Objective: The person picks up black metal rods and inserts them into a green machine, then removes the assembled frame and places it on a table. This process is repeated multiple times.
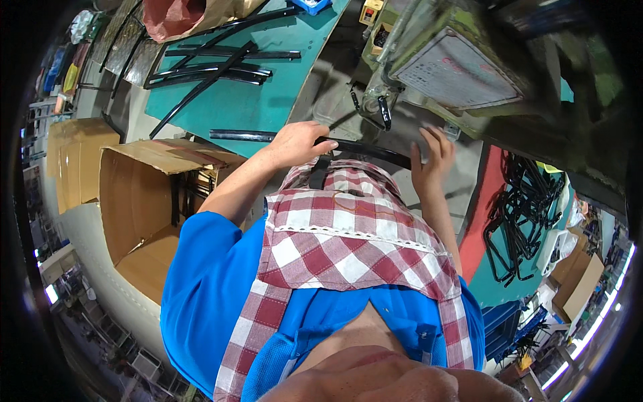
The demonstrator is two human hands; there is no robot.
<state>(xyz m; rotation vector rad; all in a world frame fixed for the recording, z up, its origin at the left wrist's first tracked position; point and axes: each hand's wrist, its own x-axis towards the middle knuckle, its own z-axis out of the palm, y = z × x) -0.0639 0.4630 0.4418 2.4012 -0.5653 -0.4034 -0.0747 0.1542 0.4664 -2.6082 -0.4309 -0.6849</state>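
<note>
My left hand (301, 144) is closed round a long, glossy black tube (365, 149), which lies crosswise in front of my apron. One end of the tube sticks out to the left over the green table. At its right end is my right hand (434, 155), fingers raised and apart. Whether its thumb touches the tube, I cannot tell. Just beyond both hands a small black bent handle (384, 112) hangs below a green machine (462, 67).
Several black tubes (214, 70) lie crossed on the green table (268, 107) at the far left, by a brown paper bag (221, 17). An open cardboard box (134, 201) stands left of me. Black bent rods (522, 208) are heaped on the right-hand table.
</note>
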